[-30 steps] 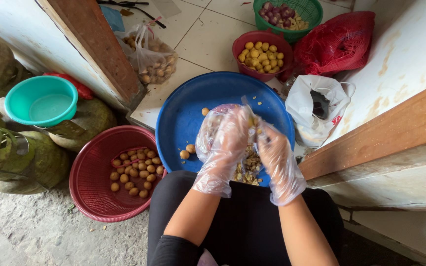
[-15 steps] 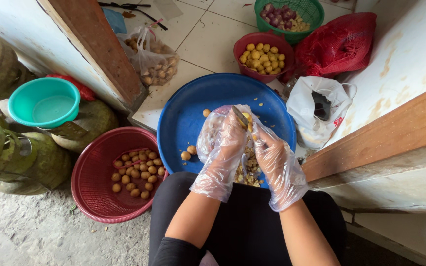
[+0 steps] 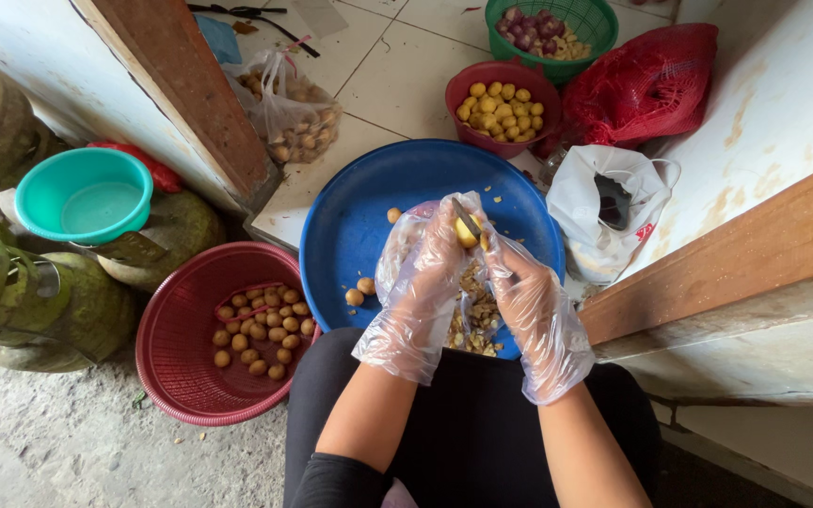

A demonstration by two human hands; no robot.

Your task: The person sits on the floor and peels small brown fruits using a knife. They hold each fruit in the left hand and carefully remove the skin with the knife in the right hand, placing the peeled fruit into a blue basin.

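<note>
Both my hands wear loose clear plastic gloves and meet over a big blue basin [image 3: 359, 216]. My left hand [image 3: 421, 282] holds a small yellow peeled potato [image 3: 466, 233] at its fingertips. My right hand [image 3: 529, 306] grips a small knife [image 3: 464, 218] whose blade lies against that potato. A heap of brown peelings [image 3: 470, 325] lies in the basin under my hands, and a few unpeeled small potatoes [image 3: 361, 290] sit on its left side.
A red basket [image 3: 176, 376] with several brown potatoes stands at my left. Behind the basin are a red bowl of peeled yellow potatoes [image 3: 496, 102], a green basket [image 3: 548, 28], a red net sack [image 3: 637, 80], a white plastic bag [image 3: 604, 212]. Green gas cylinders [image 3: 11, 282] and a teal bowl [image 3: 87, 198] stand left.
My hands have shifted slightly over the basin, turning the potato against the knife. The baskets and bowls have not moved.
</note>
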